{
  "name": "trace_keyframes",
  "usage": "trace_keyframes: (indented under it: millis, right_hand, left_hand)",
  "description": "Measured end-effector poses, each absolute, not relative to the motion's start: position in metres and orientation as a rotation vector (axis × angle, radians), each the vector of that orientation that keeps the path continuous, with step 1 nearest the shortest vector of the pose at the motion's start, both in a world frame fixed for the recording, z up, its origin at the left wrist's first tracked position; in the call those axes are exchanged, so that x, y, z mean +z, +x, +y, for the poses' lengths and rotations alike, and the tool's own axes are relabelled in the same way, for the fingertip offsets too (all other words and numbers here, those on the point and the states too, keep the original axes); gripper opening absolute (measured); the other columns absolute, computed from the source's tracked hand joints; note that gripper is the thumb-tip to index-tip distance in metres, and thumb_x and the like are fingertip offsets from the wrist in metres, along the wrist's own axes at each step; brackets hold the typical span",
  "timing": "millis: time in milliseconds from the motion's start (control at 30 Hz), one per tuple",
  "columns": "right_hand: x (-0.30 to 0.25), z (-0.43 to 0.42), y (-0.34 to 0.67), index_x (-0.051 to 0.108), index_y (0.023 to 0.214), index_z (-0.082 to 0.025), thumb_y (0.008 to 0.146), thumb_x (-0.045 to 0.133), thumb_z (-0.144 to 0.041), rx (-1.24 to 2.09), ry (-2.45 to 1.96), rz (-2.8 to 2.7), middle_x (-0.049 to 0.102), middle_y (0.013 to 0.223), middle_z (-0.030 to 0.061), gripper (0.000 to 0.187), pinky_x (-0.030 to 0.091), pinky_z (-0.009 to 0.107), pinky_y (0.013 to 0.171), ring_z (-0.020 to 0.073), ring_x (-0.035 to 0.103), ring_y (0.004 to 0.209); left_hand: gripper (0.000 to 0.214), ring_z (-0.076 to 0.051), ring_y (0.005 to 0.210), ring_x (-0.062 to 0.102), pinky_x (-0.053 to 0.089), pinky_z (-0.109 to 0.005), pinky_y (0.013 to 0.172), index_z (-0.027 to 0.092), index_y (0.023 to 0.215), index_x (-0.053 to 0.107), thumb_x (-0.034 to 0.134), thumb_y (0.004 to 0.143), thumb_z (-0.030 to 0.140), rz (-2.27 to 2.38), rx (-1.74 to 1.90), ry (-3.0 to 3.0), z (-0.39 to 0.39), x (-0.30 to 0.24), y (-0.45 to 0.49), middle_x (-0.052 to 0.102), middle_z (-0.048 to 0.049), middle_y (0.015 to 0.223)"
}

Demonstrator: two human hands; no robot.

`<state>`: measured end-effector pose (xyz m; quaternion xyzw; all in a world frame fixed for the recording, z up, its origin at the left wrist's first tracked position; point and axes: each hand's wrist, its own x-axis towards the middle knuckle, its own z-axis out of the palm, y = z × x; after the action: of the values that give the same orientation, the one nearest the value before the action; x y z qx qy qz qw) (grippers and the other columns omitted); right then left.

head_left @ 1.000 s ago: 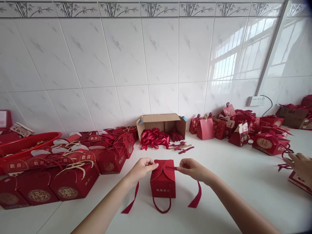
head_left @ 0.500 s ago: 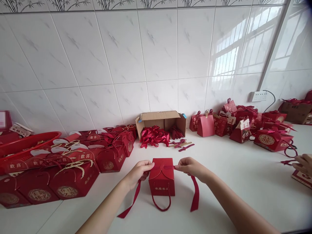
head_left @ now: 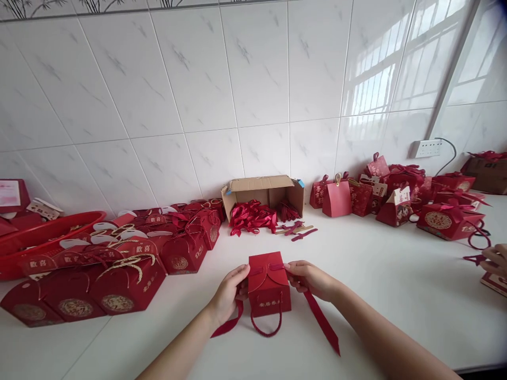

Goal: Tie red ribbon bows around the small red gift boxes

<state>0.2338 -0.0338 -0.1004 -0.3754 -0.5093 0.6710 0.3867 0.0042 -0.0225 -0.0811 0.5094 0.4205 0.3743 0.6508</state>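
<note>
A small red gift box (head_left: 269,287) with gold lettering and a cord handle stands on the white counter (head_left: 380,274) in front of me. A dark red ribbon (head_left: 321,321) runs across its top flaps and hangs down on both sides. My left hand (head_left: 232,290) is closed on the ribbon at the box's left side. My right hand (head_left: 311,278) pinches the ribbon at the right top edge.
Finished red boxes (head_left: 119,274) crowd the left beside a red tray (head_left: 47,232). An open cardboard carton (head_left: 263,194) spilling red ribbons lies at the wall. More red boxes (head_left: 396,198) fill the right. Another person's hand (head_left: 495,259) shows at the right edge.
Both hands have come in closer to the box and dropped slightly, drawing the ribbon tight across the top. The view has tilted down a little.
</note>
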Motion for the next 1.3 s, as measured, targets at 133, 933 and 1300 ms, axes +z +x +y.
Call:
trace_keyframes:
  millis: [133,933,1300]
  right_hand:
    - [-0.103,-0.033,0.237,0.043,0.061,-0.017,0.070,0.068,-0.050,1.782,-0.898,-1.270,0.038,0.062,-0.0041,0.043,0.013,0.025,0.049,0.0076,0.030,0.054]
    - [-0.108,-0.023,0.256,0.020,0.055,-0.021,0.075,0.070,-0.046,1.863,-0.925,-1.362,0.015,0.049,-0.0110,0.060,0.003,0.027,0.047,0.0048,0.009,0.046]
    - [-0.108,-0.025,0.256,0.021,0.056,-0.021,0.076,0.069,-0.046,1.872,-0.917,-1.358,0.017,0.051,-0.0107,0.058,0.004,0.026,0.048,0.0045,0.010,0.047]
  left_hand:
    - [0.040,-0.009,0.051,0.033,0.022,-0.023,0.049,0.018,0.065,0.047,0.063,0.074,0.054,0.945,0.795,1.197,-0.027,-0.083,-0.001,0.042,0.0046,0.058]
    - [0.044,-0.008,0.051,0.014,0.008,-0.025,0.050,0.018,0.059,0.043,0.068,0.070,0.052,0.822,0.678,1.226,-0.002,-0.100,-0.017,0.023,0.0080,0.055]
    - [0.037,-0.010,0.053,0.018,0.013,-0.027,0.049,0.019,0.054,0.046,0.066,0.075,0.041,0.798,0.731,1.191,-0.020,-0.083,-0.011,0.025,0.0046,0.056]
